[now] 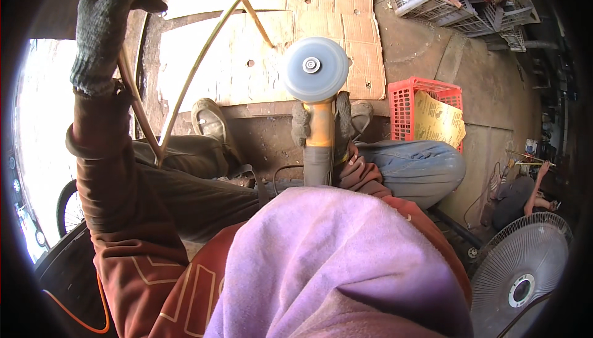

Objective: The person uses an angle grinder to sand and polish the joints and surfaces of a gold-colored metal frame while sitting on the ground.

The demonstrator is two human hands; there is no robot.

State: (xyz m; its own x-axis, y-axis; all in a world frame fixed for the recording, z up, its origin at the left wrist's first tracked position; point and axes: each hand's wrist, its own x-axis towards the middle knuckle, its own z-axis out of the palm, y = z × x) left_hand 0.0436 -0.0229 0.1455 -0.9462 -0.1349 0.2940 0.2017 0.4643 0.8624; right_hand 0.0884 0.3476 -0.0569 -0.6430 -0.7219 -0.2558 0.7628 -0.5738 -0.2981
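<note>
One R hand (343, 118) gripping angle grinder (319, 125), fingers (301, 125) wrapping round it, disc (315, 80) showing over cardboard (222, 81) nr its near edge, L hand (106, 35) touching thin rod (141, 115), fingers part-curling, can't tell grip

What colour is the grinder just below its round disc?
The grinder is yellow-orange there; the head view shows it best.

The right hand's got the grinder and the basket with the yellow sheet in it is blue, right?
Nearly: the basket is red, not blue, as the head view shows. The yellow sheet is in it, and the right hand holds the grinder.
</note>
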